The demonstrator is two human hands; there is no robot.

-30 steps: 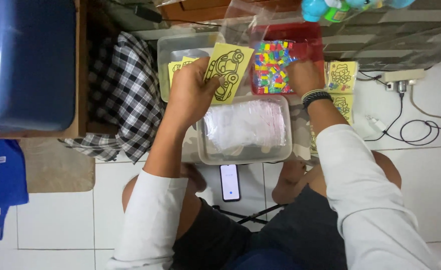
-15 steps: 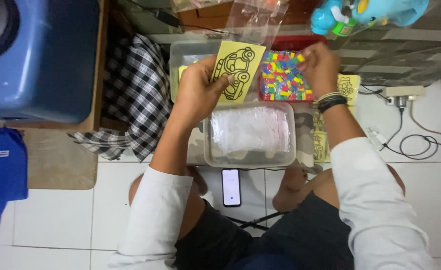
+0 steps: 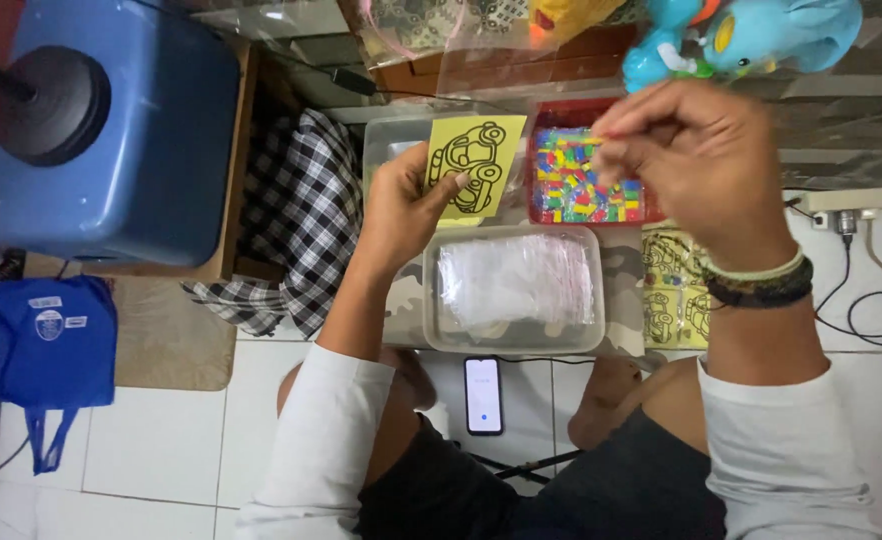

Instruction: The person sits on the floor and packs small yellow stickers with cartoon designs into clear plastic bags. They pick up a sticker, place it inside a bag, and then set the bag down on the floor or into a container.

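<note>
Head view: a yellow car card (image 3: 473, 165) is pinched by the left hand (image 3: 408, 205) at centre frame; right hand (image 3: 696, 160) fingertips are pressed together above the red bead tray (image 3: 536, 205).

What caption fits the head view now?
Left hand holds a yellow car card; right hand hovers, fingers pinched, above a red tray of coloured pieces.

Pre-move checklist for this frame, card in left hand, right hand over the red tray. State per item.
1. Left hand grips yellow car card: ok, thumb on its face.
2. Card face in view: ok, car outline shows.
3. Right hand holds a piece: cannot tell, fingertips pinched and blurred.
4. Red tray of coloured pieces within reach: ok, under the right hand.
5. Clear tub of bags lies flat: ok.
6. Phone out of the way: ok, on floor tiles.
</note>
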